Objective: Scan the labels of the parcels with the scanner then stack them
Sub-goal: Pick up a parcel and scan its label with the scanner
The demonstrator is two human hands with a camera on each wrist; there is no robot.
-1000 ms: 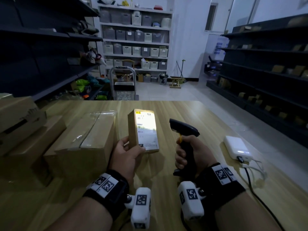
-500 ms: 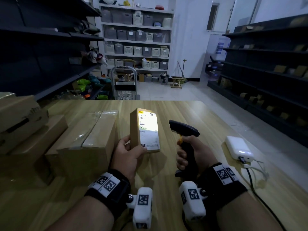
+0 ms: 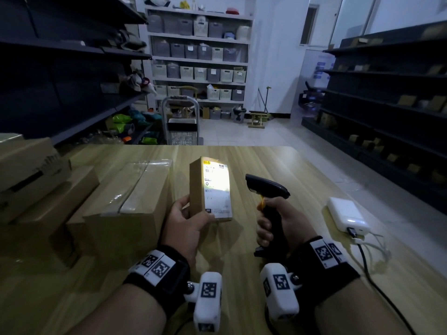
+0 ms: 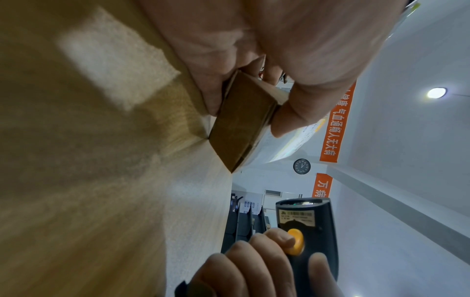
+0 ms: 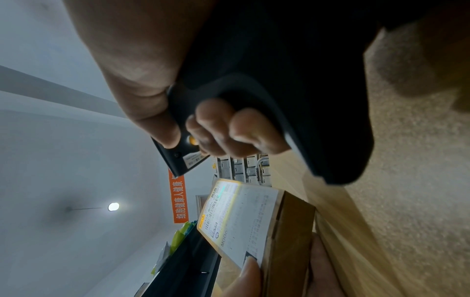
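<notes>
Centre of frame, head view: small parcel (image 3: 210,189), brown carton w/ white label (image 3: 216,189) facing up-right, label lit bright on its upper half. Held raised over the wooden table (image 3: 278,165), tilted; whether its far end touches the top, cannot tell.

Left hand (image 3: 187,223): grasping parcel at its near end, thumb on the label corner, fingers wrapped behind the left side. Left-wrist view confirms pinch across the carton's end (image 4: 244,120).

Right hand (image 3: 278,221): clenched round grip of black scanner (image 3: 266,189), index finger on the orange trigger (image 4: 295,241). Scanner nose points left toward the label, just beside parcel, not touching.

Left of centre: large taped carton (image 3: 128,201) on table, its right edge just beside left hand. Further left, lower-left quarter: more cartons stacked (image 3: 36,180), running out of frame.

Right of centre: white power bank (image 3: 348,216) w/ cables (image 3: 370,262), near table's right edge, apart from right hand.

Open room: bare tabletop beyond parcel to the far edge, and a strip btwn scanner and power bank. Past table: floor aisle, metal trolley (image 3: 181,122) at far edge, dark shelving (image 3: 387,93) both sides, white shelves w/ bins (image 3: 198,52) at back.
</notes>
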